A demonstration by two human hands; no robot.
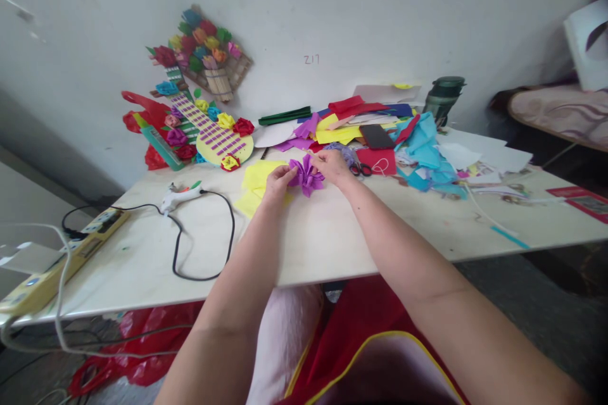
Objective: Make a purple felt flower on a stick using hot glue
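A purple paper flower (306,176) with pointed petals is held between my two hands over the table. My left hand (279,182) pinches its left side with thumb and fingers. On the upper right, my right hand (332,166) grips the flower near its centre, its fingers closed; a small pale tip shows there, too small to name. Yellow crepe paper (256,183) lies under and beside my left hand. Just beyond my right hand are a ball of purple-grey yarn (342,153) and black-handled scissors (361,169).
At left lie a white glue gun (180,198) with a looping black cord and a yellow power strip (85,250). Paper-flower crafts (223,139) lean at the back wall. Coloured paper (339,133), a phone (377,137), blue crepe paper (422,152) and a dark green bottle (444,100) sit behind and right.
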